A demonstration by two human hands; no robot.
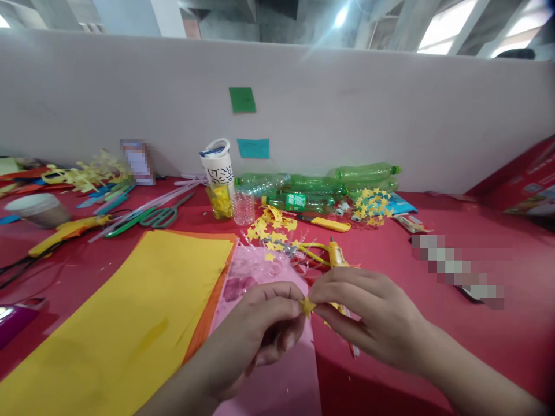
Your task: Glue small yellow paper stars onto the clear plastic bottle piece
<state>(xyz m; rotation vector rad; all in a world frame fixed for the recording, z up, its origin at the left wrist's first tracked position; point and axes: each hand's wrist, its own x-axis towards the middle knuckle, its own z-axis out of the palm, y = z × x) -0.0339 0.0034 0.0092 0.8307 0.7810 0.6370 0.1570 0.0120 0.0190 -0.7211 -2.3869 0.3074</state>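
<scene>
Between my two hands is a small yellow star (307, 307), held above the pink sheet (286, 381). My left hand (271, 320) pinches one side of it between thumb and index finger, the other fingers curled. From the opposite side, the fingertips of my right hand (368, 318) grip the star too. Partly hidden behind my right hand lies a yellow glue gun (336, 254). Several loose yellow stars (271, 237) are scattered beyond my hands, among clear plastic strips. More stars form a cluster (373, 205) farther right.
Yellow paper sheets (173, 277) cover the left front. Green plastic bottles (312, 186) lie along the partition, beside a white patterned cup (218, 164) and a clear bottle piece (243, 209). Scissors (160, 216), a yellow cutter (332, 224) and another yellow glue gun (60, 234) lie on the red table.
</scene>
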